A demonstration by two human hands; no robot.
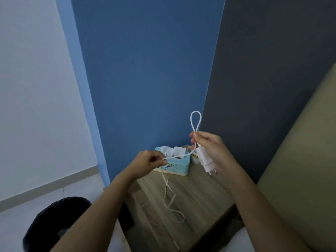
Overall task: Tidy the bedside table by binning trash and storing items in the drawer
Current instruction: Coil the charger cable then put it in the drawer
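Note:
My right hand (209, 148) holds a white charger plug (205, 158) above the wooden bedside table (196, 193), prongs pointing down. It also pinches the white cable (195, 120), which forms a small loop above the fingers. My left hand (147, 163) pinches the same cable further along, left of the plug. The rest of the cable hangs down and trails in loose curves across the table top. Both hands are raised over the table.
A light blue tissue box (177, 166) with white tissues sticking out stands at the table's back. A small white jar (195, 158) sits behind the plug. A black bin (60, 220) stands on the floor at lower left. A beige headboard (300, 170) rises on the right.

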